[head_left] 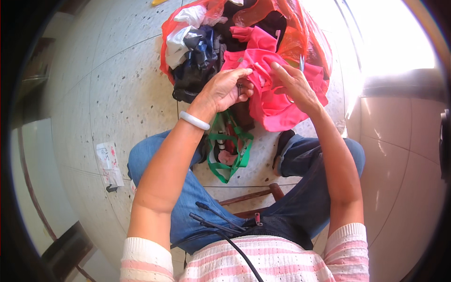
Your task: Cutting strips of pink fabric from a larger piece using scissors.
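Bright pink cloth [272, 110], possibly a garment, hangs in folds between my hands at the front of a red plastic bag. My left hand [229, 89] is closed, its thumb and finger pinching the cloth's edge; a small dark thing shows among its curled fingers, too small to name. My right hand [298, 89] is closed at the cloth's other side. What look like scissors [301, 63] sit in it: a metal tip points up past the knuckles and part of a ring shows below the palm. The fingers underneath are hidden.
The red bag [324, 49] holds dark and white cloth. A green-handled bag [228, 176] with small items stands between my feet. White printed paper [109, 162] lies on the tiled floor at left. Black cables [221, 225] cross my lap. Part of a wooden stool [277, 191] shows beneath me.
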`<action>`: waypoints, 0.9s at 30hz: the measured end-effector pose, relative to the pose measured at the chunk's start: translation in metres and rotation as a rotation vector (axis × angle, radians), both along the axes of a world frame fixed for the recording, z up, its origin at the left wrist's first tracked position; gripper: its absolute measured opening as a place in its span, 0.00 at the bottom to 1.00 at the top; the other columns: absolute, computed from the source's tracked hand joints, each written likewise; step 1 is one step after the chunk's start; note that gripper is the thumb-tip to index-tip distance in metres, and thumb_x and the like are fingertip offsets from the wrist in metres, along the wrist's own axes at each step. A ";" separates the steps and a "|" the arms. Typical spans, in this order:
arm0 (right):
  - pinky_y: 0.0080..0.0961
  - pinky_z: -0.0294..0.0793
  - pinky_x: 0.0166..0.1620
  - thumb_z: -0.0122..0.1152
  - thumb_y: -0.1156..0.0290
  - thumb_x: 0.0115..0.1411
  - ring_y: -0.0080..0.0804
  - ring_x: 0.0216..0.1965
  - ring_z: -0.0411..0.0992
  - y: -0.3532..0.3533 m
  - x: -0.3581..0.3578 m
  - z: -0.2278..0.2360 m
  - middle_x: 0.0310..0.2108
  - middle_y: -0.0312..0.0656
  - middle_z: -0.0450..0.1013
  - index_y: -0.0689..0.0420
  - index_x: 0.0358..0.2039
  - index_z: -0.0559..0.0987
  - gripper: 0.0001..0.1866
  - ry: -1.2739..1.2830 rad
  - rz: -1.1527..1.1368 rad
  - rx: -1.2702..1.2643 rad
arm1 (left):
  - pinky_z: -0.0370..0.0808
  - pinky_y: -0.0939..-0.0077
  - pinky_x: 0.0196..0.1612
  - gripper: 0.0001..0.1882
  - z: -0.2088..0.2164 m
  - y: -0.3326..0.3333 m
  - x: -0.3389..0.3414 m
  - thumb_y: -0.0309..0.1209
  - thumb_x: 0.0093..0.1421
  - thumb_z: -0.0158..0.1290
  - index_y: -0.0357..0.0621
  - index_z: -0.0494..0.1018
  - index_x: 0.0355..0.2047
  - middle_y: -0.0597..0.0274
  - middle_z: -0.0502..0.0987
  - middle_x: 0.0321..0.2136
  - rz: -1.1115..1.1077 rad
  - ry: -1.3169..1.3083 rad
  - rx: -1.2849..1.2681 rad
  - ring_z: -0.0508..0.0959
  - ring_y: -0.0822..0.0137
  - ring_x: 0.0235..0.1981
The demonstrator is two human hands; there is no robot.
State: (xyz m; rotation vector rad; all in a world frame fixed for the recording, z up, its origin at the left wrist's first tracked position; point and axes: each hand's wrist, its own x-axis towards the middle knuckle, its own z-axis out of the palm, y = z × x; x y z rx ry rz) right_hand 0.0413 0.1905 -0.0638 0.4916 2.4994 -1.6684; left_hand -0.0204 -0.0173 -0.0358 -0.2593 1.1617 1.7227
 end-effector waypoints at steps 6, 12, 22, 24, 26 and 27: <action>0.16 0.70 0.30 0.58 0.68 0.61 0.18 0.26 0.72 -0.015 0.004 0.011 0.25 0.36 0.75 0.63 0.35 0.76 0.10 0.054 0.028 -0.329 | 0.68 0.76 0.29 0.12 0.000 -0.006 0.009 0.40 0.64 0.49 0.45 0.73 0.40 0.61 0.76 0.30 -0.048 -0.023 0.024 0.75 0.68 0.29; 0.17 0.70 0.28 0.55 0.68 0.63 0.19 0.24 0.72 -0.021 0.012 0.024 0.25 0.37 0.75 0.64 0.35 0.76 0.10 0.075 -0.036 -0.358 | 0.69 0.84 0.30 0.16 -0.008 -0.037 0.037 0.24 0.63 0.45 0.32 0.66 0.51 0.53 0.74 0.35 -0.109 0.165 -0.111 0.73 0.74 0.30; 0.18 0.68 0.24 0.55 0.64 0.63 0.19 0.21 0.67 -0.051 0.035 0.030 0.21 0.33 0.68 0.60 0.30 0.73 0.12 0.031 0.112 -0.189 | 0.62 0.90 0.22 0.11 0.101 -0.173 0.090 0.33 0.64 0.50 0.38 0.71 0.40 0.62 0.74 0.27 0.124 0.509 -0.240 0.66 0.80 0.20; 0.20 0.67 0.24 0.54 0.64 0.63 0.19 0.19 0.65 -0.056 0.041 0.024 0.19 0.31 0.64 0.59 0.29 0.73 0.12 0.061 0.185 -0.129 | 0.60 0.91 0.21 0.11 0.125 -0.225 0.116 0.36 0.64 0.50 0.39 0.72 0.37 0.65 0.73 0.26 0.300 0.628 -0.326 0.64 0.81 0.19; 0.21 0.67 0.25 0.54 0.68 0.62 0.19 0.22 0.65 -0.033 0.041 -0.003 0.22 0.32 0.64 0.60 0.30 0.73 0.09 0.079 0.277 -0.136 | 0.57 0.90 0.20 0.13 0.127 -0.283 0.144 0.38 0.65 0.49 0.41 0.71 0.32 0.68 0.71 0.23 0.456 0.620 -0.267 0.59 0.82 0.17; 0.22 0.67 0.26 0.55 0.72 0.60 0.21 0.23 0.65 -0.031 0.042 -0.003 0.24 0.34 0.64 0.61 0.30 0.73 0.06 0.300 0.464 0.225 | 0.55 0.90 0.20 0.14 0.114 -0.312 0.163 0.40 0.65 0.48 0.43 0.70 0.30 0.70 0.68 0.21 0.535 0.561 -0.282 0.59 0.82 0.16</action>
